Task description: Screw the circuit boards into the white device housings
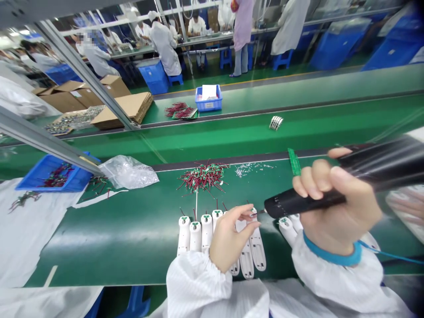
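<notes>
My right hand (334,203) is wrapped round a black electric screwdriver (298,202), its tip pointing left at a row of several white plastic housings (195,232) lying side by side on the green bench (115,229). My left hand (230,238) rests on the housings in the middle of the row, thumb and forefinger pinched near the driver's tip. Small green boards sit in the housings' top ends. A pile of red-wired green boards (202,176) lies just beyond the row.
A crumpled clear bag (127,172) and a blue bin (49,174) sit at the left. A green strip (293,161) lies by the conveyor belt (265,132). Cardboard boxes (129,108), a blue tray (208,98) and other workers in white coats are beyond.
</notes>
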Demonstrator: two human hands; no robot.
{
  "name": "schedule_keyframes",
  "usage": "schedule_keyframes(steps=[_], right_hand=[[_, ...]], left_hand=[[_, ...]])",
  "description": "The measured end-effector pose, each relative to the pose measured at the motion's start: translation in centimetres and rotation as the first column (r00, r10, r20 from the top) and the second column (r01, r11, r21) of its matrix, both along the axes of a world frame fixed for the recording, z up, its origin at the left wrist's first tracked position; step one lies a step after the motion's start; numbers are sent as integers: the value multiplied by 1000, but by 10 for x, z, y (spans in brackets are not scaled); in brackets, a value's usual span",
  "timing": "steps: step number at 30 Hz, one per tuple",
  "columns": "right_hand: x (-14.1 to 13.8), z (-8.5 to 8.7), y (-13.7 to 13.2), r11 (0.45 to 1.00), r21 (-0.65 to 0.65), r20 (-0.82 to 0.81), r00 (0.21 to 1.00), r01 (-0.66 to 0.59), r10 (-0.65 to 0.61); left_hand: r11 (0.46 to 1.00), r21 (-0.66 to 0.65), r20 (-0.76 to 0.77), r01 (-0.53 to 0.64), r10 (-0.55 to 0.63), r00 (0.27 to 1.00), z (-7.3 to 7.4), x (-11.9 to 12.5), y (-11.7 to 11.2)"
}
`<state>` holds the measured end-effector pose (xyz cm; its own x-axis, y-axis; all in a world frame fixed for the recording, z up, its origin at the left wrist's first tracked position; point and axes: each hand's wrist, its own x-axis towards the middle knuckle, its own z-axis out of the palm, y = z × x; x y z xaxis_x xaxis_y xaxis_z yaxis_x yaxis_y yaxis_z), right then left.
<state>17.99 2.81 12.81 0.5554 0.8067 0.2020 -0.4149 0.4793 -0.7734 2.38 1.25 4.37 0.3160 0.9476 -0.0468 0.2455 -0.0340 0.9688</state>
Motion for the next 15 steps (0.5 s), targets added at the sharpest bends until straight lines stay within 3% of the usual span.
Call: schedule_keyframes(steps=[8,15], right_hand=[[-3,-3,1,1000,-4,-44,999,-28,28],[-4,-4,-2,1000,-11,-62,998,-20,19]], left_hand=[[989,-132,108,-72,86,990,2,0,-1],[992,-49,143,-113,119,983,-5,-4,0]])
